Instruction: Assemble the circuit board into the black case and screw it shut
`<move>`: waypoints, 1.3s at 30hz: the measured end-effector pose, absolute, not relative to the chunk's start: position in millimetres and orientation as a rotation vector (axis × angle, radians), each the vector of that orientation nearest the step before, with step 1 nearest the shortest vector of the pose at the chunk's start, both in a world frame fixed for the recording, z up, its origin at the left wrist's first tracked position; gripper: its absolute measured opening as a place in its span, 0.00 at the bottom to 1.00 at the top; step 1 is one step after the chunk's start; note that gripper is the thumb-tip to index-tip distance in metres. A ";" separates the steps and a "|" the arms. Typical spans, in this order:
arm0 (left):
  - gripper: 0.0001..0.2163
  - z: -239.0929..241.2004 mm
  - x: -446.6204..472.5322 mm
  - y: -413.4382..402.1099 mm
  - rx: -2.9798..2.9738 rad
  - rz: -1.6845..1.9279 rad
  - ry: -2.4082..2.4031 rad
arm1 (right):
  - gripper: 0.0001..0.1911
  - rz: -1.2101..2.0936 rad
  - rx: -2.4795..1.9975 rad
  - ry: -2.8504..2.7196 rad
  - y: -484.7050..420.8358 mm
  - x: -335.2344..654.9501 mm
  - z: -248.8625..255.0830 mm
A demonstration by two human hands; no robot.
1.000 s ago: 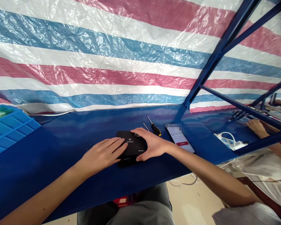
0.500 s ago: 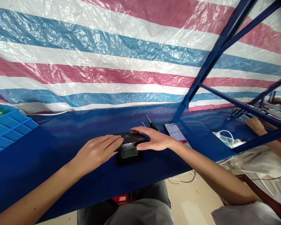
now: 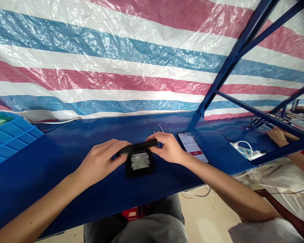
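Observation:
A small black box lies open on the blue table (image 3: pixel 66 168). My left hand (image 3: pixel 101 160) pinches the left end of its black top cover (image 3: pixel 137 147). My right hand (image 3: pixel 168 148) grips the cover's right end. The cover is lifted clear and held level just above the black base (image 3: pixel 140 162), where a square silver metal plate shows inside. A screwdriver (image 3: pixel 160 128) lies behind my right hand, mostly hidden by it.
A phone (image 3: pixel 192 146) with a running timer lies right of my hands. A blue compartment tray (image 3: pixel 7 136) sits at the far left. A striped tarp hangs behind. Beyond a blue frame post, another person's hand (image 3: pixel 277 136) works near white cables (image 3: pixel 245 150).
The black cover, flat on the box a second ago, has been lifted off by both hands, exposing the silver plate in the base. My right hand moved from over the box to the cover's edge.

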State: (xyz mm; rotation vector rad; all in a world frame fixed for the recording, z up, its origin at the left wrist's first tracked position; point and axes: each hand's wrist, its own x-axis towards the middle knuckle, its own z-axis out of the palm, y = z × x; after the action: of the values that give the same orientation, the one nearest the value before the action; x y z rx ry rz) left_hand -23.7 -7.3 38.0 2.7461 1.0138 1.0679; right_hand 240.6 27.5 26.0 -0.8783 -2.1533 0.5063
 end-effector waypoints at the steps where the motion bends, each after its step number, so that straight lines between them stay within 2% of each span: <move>1: 0.15 38.8 -25.8 -7.1 2.691 1.023 1.042 | 0.06 0.471 -0.864 -2.166 27.3 241.3 25.3; 4: 0.32 35.1 -34.8 -3.3 2.447 0.858 1.152 | 0.09 0.403 -0.792 -2.187 25.6 243.1 22.7; 8: 0.26 25.5 -39.5 5.4 1.830 0.777 1.355 | 0.13 0.352 -0.714 -2.173 23.5 240.9 18.5; 11: 0.22 27.3 -31.4 8.3 1.428 0.698 1.204 | 0.14 0.303 -0.666 -2.191 24.0 237.4 13.1; 15: 0.18 35.2 -20.3 8.6 1.086 0.784 1.140 | 0.15 0.239 -0.627 -2.229 26.0 234.6 4.1; 18: 0.18 37.2 -19.6 9.8 1.033 0.833 1.126 | 0.17 0.262 -0.708 -2.309 24.5 236.4 4.6; 20: 0.19 37.2 -21.2 11.2 1.033 0.860 1.143 | 0.23 0.316 -0.770 -2.362 21.6 240.9 10.9; 24: 0.21 36.1 -22.1 14.5 1.046 0.932 1.194 | 0.52 0.679 -0.884 -2.499 17.0 254.1 28.3; 26: 0.23 33.9 -20.0 16.3 1.079 0.937 1.206 | 0.61 0.835 -0.969 -2.497 18.1 257.9 32.9; 30: 0.26 24.9 -13.4 19.1 1.179 0.895 1.214 | 0.64 0.881 -1.056 -2.456 24.4 256.2 28.9; 39: 0.25 15.1 -4.9 17.9 1.244 0.797 1.287 | 0.68 0.861 -1.116 -2.574 29.8 255.7 12.3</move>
State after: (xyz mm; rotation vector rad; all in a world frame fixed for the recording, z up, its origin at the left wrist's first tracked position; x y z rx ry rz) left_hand -4.9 17.9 15.1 1.2437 1.2866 0.7971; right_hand 255.7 29.8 12.3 -1.1162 -2.5736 0.8612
